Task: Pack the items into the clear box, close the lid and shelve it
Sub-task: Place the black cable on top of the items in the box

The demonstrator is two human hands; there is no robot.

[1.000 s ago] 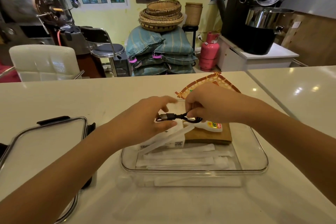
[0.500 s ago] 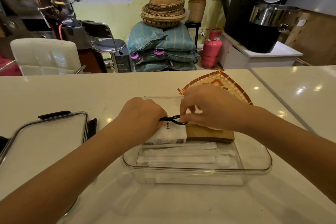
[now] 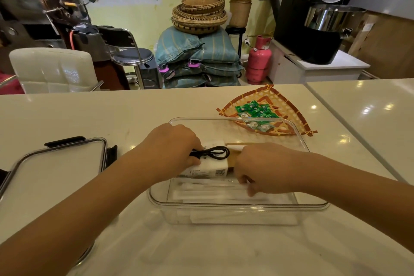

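Clear box (image 3: 313,205) open on the white desk (image 3: 112,110), left hand (image 3: 172,148) closed on a black cable (image 3: 215,152) atop a white packet (image 3: 210,163), right hand (image 3: 262,168) curled inside, grip unclear, lid (image 3: 53,168) lying well left, woven tray (image 3: 298,119) touching the far rim.

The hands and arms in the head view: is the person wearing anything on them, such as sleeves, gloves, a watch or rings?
Nothing worn is visible. The left hand and right hand are bare, and both forearms are uncovered up to the frame edge.
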